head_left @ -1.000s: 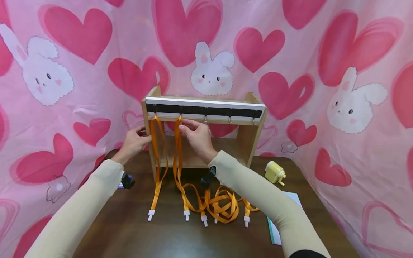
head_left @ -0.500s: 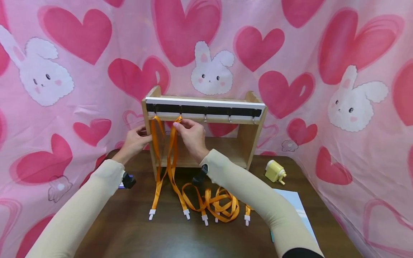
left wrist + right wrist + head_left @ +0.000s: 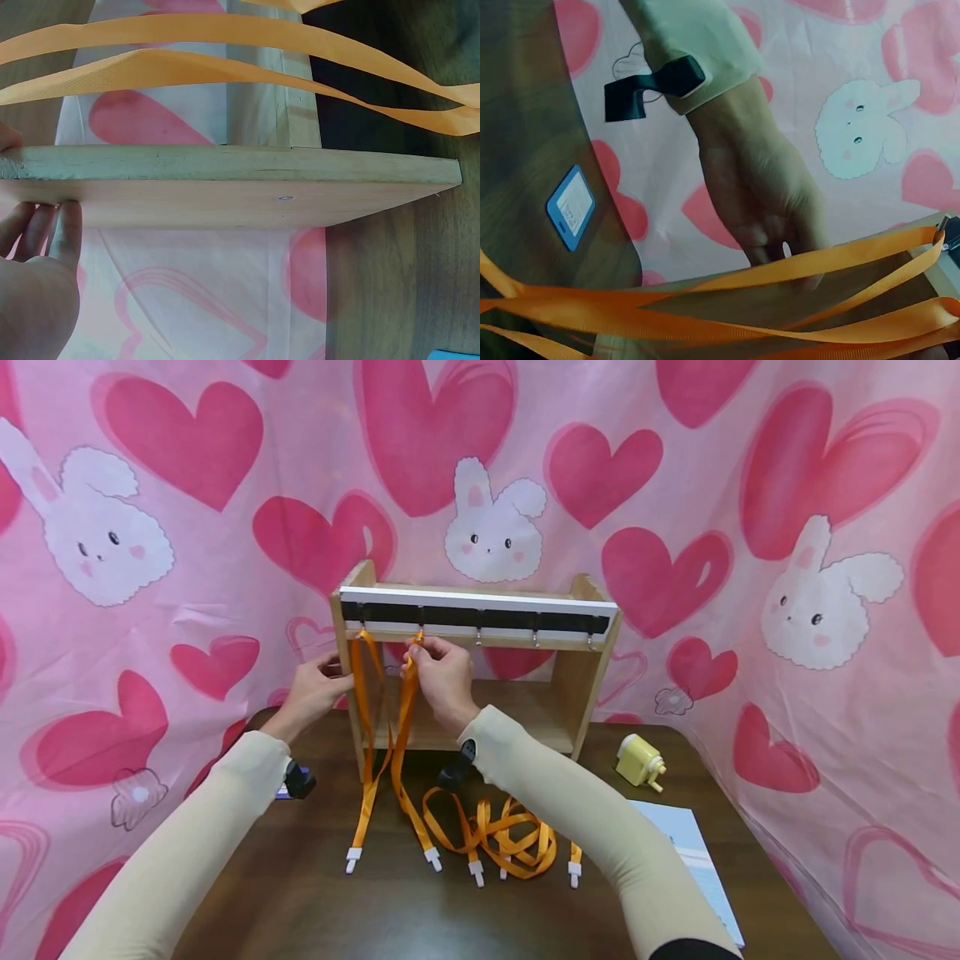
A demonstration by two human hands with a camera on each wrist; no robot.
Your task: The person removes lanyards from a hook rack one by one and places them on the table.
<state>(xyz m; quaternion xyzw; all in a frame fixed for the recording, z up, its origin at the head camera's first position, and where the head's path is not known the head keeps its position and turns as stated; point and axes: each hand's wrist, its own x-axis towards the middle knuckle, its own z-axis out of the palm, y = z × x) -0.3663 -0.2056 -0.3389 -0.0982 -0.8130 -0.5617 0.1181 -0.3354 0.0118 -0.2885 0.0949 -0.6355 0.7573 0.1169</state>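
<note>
A: What is everything made of?

B: The shelf (image 3: 588,693) is pale, unvarnished wood, flat boards with squared edges. Up close in the left wrist view, the front edge of its side board is rough, and a small metal screw (image 3: 285,198) sits in the smoother outer face. A white rail (image 3: 480,596) with a matte black band (image 3: 450,617) runs across its front, set with little metal hooks (image 3: 478,635).

A: And underneath?

B: A dark brown tabletop (image 3: 300,893) with wood grain and a soft sheen. Behind hangs a creased pink backdrop (image 3: 570,556) printed with hearts and rabbits.

A: Where is the held lanyard (image 3: 402,735)?

B: Its top is at the second hook from the left. The right hand (image 3: 444,681) pinches it just below, and its straps run down to a white plastic clip (image 3: 432,857).

A: How does it look?

B: Bright orange, a flat, finely ribbed ribbon, its straps close together. Another lanyard (image 3: 358,681) loops from the first hook; more orange straps (image 3: 484,831) lie coiled on the tabletop.

A: The left hand (image 3: 315,687)?

B: Gripping the shelf's left side board, fingers against the outer face.
</note>
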